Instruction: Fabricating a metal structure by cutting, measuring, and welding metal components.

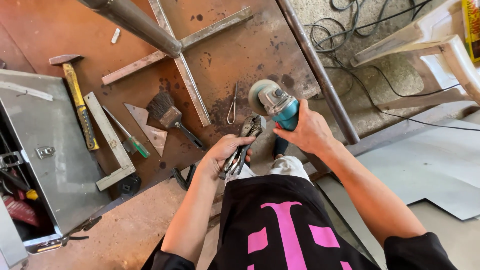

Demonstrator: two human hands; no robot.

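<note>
Two bare hands are working at the near edge of a rusty metal desk (235,55). Left hand (226,154) is clenching its grip around locking pliers (246,137), whose jaws are pointing away over the desk edge. Right hand (307,132) is grasping a teal angle grinder (277,104), its disc sitting just beside the pliers. Further left, a wire brush (165,112), a green screwdriver (129,135) and a yellow-handled hammer (77,97) are lying on the desk

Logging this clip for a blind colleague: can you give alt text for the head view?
Seen from above, a person's right hand grips a teal angle grinder while the left hand holds locking pliers over a rusty steel worktable. A hammer, wire brush and welded metal bars lie on it.
</note>
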